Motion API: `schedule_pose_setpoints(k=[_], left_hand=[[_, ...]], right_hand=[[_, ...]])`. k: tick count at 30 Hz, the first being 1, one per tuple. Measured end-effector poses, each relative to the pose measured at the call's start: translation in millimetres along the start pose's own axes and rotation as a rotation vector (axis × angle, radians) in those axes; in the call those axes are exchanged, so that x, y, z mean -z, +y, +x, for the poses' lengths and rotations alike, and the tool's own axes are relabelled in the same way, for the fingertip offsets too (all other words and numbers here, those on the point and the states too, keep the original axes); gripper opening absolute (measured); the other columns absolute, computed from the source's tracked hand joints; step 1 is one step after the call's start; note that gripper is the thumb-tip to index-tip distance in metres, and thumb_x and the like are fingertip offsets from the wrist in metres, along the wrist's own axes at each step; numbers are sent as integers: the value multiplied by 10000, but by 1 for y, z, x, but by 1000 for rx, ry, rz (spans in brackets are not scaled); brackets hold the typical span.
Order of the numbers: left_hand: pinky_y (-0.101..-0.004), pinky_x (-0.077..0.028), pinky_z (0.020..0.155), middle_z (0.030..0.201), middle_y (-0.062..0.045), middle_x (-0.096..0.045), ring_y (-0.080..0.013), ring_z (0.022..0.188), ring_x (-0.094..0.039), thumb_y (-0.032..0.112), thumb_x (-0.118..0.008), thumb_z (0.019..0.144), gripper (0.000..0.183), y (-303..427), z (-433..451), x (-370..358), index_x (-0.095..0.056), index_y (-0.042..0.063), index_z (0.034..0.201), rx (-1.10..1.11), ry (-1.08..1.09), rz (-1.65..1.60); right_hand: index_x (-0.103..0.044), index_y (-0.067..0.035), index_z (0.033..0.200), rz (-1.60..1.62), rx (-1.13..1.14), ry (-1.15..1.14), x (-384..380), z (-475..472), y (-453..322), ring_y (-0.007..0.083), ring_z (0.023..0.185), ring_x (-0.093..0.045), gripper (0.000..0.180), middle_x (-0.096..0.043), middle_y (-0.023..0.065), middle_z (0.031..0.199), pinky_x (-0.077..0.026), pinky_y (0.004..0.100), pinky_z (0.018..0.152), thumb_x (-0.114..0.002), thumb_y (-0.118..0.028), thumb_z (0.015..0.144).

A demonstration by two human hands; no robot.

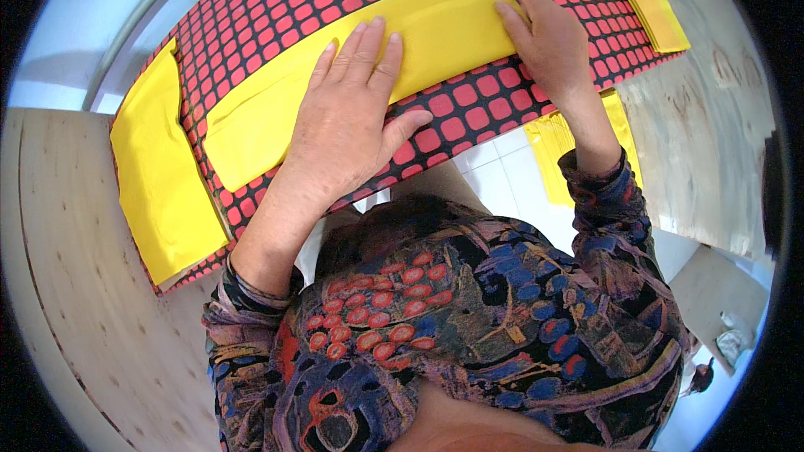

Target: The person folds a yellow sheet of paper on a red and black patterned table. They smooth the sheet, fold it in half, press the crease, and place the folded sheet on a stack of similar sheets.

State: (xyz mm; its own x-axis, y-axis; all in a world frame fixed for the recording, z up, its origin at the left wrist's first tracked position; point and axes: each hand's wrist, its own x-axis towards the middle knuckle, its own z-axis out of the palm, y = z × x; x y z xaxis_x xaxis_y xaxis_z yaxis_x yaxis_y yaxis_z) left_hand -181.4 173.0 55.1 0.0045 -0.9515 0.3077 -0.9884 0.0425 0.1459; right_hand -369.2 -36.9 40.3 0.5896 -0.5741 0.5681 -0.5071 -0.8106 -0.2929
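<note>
A long folded yellow sheet (440, 31), cloth or paper, lies slantwise across a red-and-black patterned cloth (465, 94). My left hand (352, 107) rests palm down on the sheet's near middle, fingers straight and slightly spread, thumb out over the patterned cloth. At the sheet's right end, my right hand (553, 37) pinches the edge, its thumb on top and index finger curled at the far corner. The undersides of its other fingers are hidden. Creases run along the sheet's left part.
A yellow stack (169, 169) lies on the patterned cloth's left end, another yellow stack (647, 0) at its right end. Below my right forearm hangs or lies more layered yellow material (556, 157). Wooden boards (94, 232) flank the left, a wooden surface (703, 138) the right. White floor tiles (502, 163) show below.
</note>
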Motion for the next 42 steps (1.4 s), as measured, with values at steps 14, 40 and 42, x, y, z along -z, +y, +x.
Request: schedule_pose_setpoints(k=[14, 40, 42], left_hand=[[-502, -265, 1207, 1565, -263, -365, -389, 1469, -344, 425, -648, 933, 767, -6, 3, -7, -409, -51, 1484, 16, -21, -17], [-568, -163, 1215, 1619, -164, -339, -319, 1502, -311, 308, -480, 1040, 573, -13, 7, -14, -396, 22, 1529, 127, -97, -147], [-573, -156, 1215, 1623, -157, -336, -312, 1505, -308, 314, -487, 1037, 583, -13, 7, -14, -389, 26, 1534, 135, -97, -143]], right_hand=[[-626, -109, 1219, -45, -42, 6, -2, -4, -2, 330, 837, -704, 320, -721, 137, 944, -559, 429, 688, -621, -301, 963], [-644, -57, 979, 194, 272, -36, 1, -28, -57, 339, 957, -638, 259, -642, 126, 972, -501, 445, 833, -760, -239, 835], [-655, -61, 950, 136, 287, 38, 6, -26, -55, 342, 913, -641, 272, -646, 122, 940, -498, 452, 808, -773, -270, 822]])
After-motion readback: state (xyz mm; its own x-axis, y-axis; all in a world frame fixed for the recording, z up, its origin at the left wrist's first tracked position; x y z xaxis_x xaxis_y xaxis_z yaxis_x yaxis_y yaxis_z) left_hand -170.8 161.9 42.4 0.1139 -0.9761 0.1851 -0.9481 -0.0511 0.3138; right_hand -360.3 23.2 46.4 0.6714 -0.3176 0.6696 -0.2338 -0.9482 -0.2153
